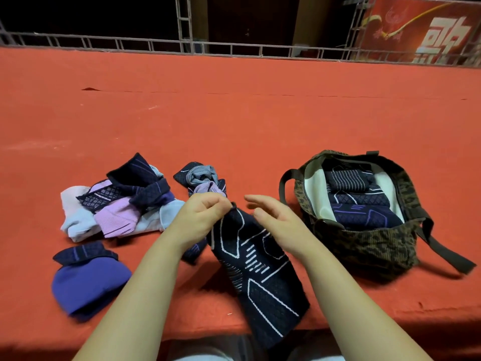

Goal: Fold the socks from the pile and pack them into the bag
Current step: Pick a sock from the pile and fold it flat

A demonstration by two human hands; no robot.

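Observation:
My left hand pinches the top edge of a dark navy sock with white line patterns, which hangs down past the table's front edge. Just to the right, my right hand hovers with relaxed, spread fingers and holds nothing. A pile of navy, lilac and pale blue socks lies at the left. A smaller tangle of socks sits behind my left hand. The open brown patterned bag stands at the right with several folded navy socks inside.
A purple sock with a navy cuff lies near the front left edge. The table is covered in red cloth. A metal railing runs along the back, with a red banner at the far right.

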